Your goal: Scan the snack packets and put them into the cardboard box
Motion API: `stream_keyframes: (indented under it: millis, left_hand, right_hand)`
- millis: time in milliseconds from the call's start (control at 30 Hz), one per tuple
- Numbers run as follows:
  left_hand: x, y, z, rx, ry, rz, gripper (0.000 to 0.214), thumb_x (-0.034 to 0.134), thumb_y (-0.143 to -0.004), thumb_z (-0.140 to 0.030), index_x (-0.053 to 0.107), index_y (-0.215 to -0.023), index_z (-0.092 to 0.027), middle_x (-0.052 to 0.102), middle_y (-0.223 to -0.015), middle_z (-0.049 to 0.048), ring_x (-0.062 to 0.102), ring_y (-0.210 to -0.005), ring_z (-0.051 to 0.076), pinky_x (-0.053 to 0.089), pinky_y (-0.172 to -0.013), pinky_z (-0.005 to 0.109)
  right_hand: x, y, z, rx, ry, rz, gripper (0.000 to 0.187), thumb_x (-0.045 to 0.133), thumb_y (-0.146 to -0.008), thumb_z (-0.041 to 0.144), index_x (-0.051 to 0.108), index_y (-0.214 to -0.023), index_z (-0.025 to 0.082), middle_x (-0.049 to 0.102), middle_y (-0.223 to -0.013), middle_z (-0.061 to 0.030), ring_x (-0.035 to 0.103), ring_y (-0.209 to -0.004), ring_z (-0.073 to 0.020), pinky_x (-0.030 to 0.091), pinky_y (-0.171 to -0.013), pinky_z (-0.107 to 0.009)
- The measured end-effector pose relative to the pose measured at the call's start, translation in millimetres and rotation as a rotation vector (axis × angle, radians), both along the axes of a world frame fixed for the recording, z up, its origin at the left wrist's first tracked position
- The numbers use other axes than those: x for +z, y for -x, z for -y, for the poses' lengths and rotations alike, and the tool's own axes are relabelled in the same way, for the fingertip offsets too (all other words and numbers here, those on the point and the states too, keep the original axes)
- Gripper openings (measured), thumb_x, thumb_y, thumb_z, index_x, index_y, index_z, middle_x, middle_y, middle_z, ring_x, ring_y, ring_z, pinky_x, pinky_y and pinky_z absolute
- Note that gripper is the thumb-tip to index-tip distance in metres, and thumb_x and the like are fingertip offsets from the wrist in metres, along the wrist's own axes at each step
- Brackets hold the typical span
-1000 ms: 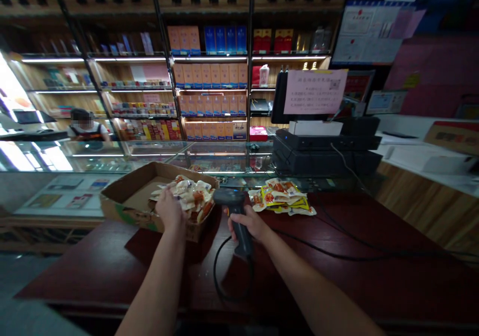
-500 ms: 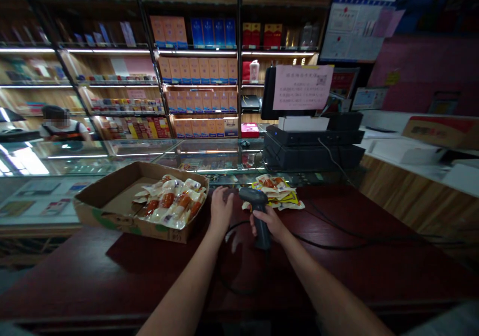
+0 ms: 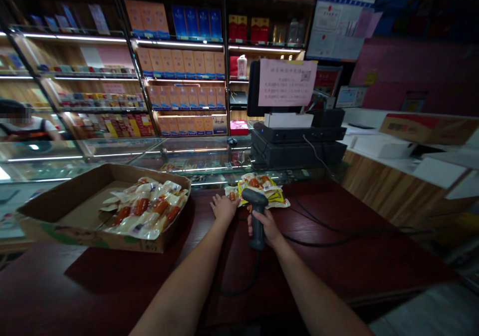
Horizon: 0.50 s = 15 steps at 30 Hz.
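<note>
My right hand (image 3: 265,224) is wrapped round the grip of a dark barcode scanner (image 3: 255,210), held upright over the dark red counter (image 3: 337,256), its head aimed at a small pile of snack packets (image 3: 262,188). My left hand (image 3: 223,207) rests at the left edge of that pile, its fingers on a packet (image 3: 231,194); I cannot make out whether they grip it. A low cardboard box (image 3: 52,203) with several sausage snack packets (image 3: 145,213) lies to the left.
The scanner's black cable (image 3: 337,233) runs right across the counter. A till with screen and pink notice (image 3: 286,82) stands behind. A glass display case (image 3: 112,159) and lit shelves of cartons fill the back. A person (image 3: 22,126) is at far left.
My left hand left the box and moved right to the packet pile beside the scanner. The view has shifted to the right; my right hand kept hold of the scanner.
</note>
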State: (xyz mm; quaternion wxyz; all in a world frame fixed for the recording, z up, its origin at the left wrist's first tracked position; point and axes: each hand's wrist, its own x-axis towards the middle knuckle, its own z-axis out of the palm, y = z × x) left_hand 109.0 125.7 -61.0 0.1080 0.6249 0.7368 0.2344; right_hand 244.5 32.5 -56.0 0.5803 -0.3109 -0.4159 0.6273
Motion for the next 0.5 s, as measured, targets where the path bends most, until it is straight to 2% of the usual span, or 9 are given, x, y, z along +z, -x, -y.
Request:
stream_keyframes:
  millis: [100,233,300,400,500]
  left_hand:
    - [3.3,7.2,-1.0,0.000,0.017,-0.003,0.054,0.060,-0.067,-0.049,0.057,-0.104,-0.010,0.046,-0.128,0.0273,0.035,-0.126,0.039,0.025,-0.099,0.053]
    - [12.5,27.6,-0.4,-0.010,0.014,0.109,0.036,0.065,-0.065,-0.030,0.052,-0.096,-0.014,0.062,-0.102,0.0176,0.058,-0.099,0.029,0.040,-0.085,0.039]
    - [14.8,42.7,2.2,-0.027,-0.056,0.232,0.028,0.062,-0.067,-0.022,0.050,-0.092,-0.017,0.064,-0.088,0.0116,0.062,-0.085,0.024,0.043,-0.075,0.033]
    - [9.8,67.4,12.5,-0.066,-0.160,0.495,0.025,0.063,-0.064,-0.020,0.047,-0.084,-0.019,0.061,-0.073,0.0027,0.060,-0.068,0.018,0.043,-0.064,0.028]
    - [-3.3,88.8,27.7,-0.213,-0.136,0.838,0.032,0.066,-0.059,-0.025,0.045,-0.082,-0.020,0.057,-0.067,-0.0032,0.056,-0.060,0.014,0.044,-0.060,0.026]
  right_hand:
    - [-0.9,1.0,0.1,0.023,0.002,0.008,0.036,0.065,-0.069,0.040,0.053,-0.093,0.015,0.060,-0.053,0.0028,0.054,-0.036,-0.0116,0.047,-0.035,-0.023]
    - [-0.4,2.0,0.4,0.048,0.001,0.013,0.038,0.065,-0.069,0.040,0.053,-0.094,0.015,0.060,-0.053,0.0029,0.054,-0.036,-0.0121,0.046,-0.035,-0.023]
    - [1.0,2.7,1.2,0.061,0.004,0.015,0.038,0.066,-0.069,0.040,0.053,-0.094,0.015,0.060,-0.053,0.0029,0.055,-0.036,-0.0124,0.045,-0.035,-0.023]
    - [3.8,4.0,3.4,0.077,-0.004,0.030,0.037,0.066,-0.069,0.040,0.053,-0.094,0.015,0.060,-0.055,0.0028,0.055,-0.037,-0.0124,0.046,-0.036,-0.023]
    - [6.0,5.3,5.7,0.089,-0.006,0.044,0.037,0.066,-0.070,0.040,0.054,-0.094,0.015,0.060,-0.055,0.0029,0.055,-0.037,-0.0121,0.045,-0.037,-0.023]
